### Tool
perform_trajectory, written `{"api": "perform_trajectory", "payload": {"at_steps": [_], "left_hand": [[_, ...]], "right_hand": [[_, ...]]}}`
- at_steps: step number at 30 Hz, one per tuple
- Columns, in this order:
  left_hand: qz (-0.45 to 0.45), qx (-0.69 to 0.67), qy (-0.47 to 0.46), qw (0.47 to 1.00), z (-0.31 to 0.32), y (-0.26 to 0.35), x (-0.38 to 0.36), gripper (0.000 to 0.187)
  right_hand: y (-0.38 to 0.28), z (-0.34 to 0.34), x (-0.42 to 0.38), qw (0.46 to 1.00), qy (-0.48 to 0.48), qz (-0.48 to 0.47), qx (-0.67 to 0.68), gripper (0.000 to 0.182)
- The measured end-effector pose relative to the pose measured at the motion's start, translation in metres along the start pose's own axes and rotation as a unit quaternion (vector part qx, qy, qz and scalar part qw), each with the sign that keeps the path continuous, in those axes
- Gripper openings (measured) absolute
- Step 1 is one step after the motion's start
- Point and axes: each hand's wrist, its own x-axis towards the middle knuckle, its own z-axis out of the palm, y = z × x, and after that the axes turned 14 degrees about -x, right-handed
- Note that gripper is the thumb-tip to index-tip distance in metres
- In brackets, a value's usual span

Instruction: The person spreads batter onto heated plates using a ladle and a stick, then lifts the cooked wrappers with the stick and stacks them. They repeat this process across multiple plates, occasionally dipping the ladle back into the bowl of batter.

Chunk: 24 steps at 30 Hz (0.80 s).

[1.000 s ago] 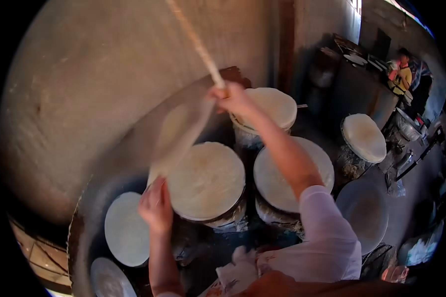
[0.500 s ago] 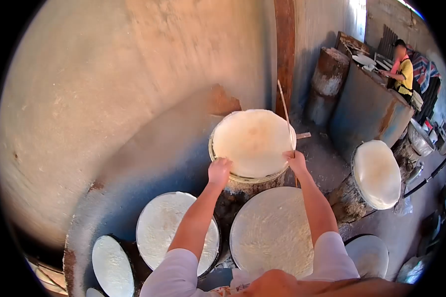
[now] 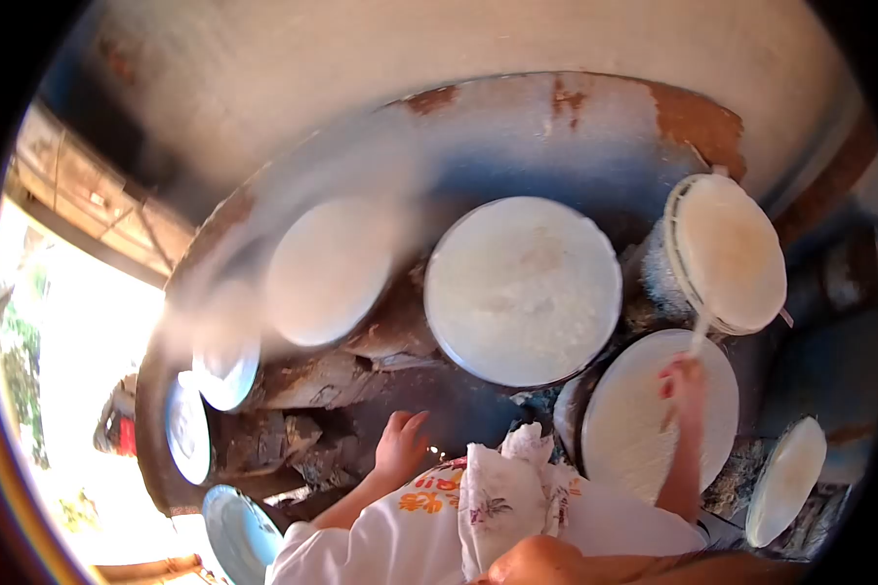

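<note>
My right hand (image 3: 686, 380), smeared by motion, is closed on a thin pale stick (image 3: 700, 333). Below it is a round pan with a white surface (image 3: 619, 414). Just beyond the stick's upper end stands a raised round tray with a cream-white top (image 3: 732, 249). My left hand (image 3: 400, 444) hangs near the front of my shirt, its thumb and fingers apart and nothing in them. Ahead of it sits a large white-topped round pan (image 3: 522, 292). Farther left is another white-topped pan (image 3: 327, 278), partly veiled by haze.
A curved, rusty metal wall (image 3: 595, 107) rises behind the pans. Smaller round pans (image 3: 187, 429) stand at the left, with a blue basin (image 3: 239, 536) at lower left. A tilted cream-topped round (image 3: 788, 483) is at lower right. Bright daylight enters from the left.
My view has swung left. Both hands have left the rim of the raised tray: the left dropped near my body, the right drew back with the stick. The person in yellow is out of view.
</note>
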Motion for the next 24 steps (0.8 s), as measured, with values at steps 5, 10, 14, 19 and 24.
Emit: {"api": "perform_trajectory", "payload": {"at_steps": [5, 10, 14, 19, 24], "left_hand": [[-0.347, -0.008, 0.145, 0.927, -0.026, -0.126, -0.191, 0.063], [-0.436, 0.095, 0.433, 0.783, -0.104, -0.254, -0.298, 0.06], [-0.558, -0.037, 0.527, 0.64, -0.195, -0.39, -0.337, 0.059], [-0.532, -0.252, 0.616, 0.524, -0.201, -0.502, -0.347, 0.058], [-0.517, -0.301, 0.592, 0.541, -0.118, -0.514, -0.376, 0.038]], "right_hand": [[-0.099, 0.263, -0.18, 0.88, -0.407, -0.244, -0.021, 0.017], [-0.099, 0.359, -0.297, 0.778, -0.601, -0.174, -0.051, 0.015], [-0.142, 0.425, -0.342, 0.734, -0.634, -0.196, -0.147, 0.016], [-0.211, 0.516, -0.412, 0.558, -0.578, -0.51, -0.307, 0.04], [-0.247, 0.648, -0.598, 0.351, -0.54, -0.685, -0.341, 0.037]]}}
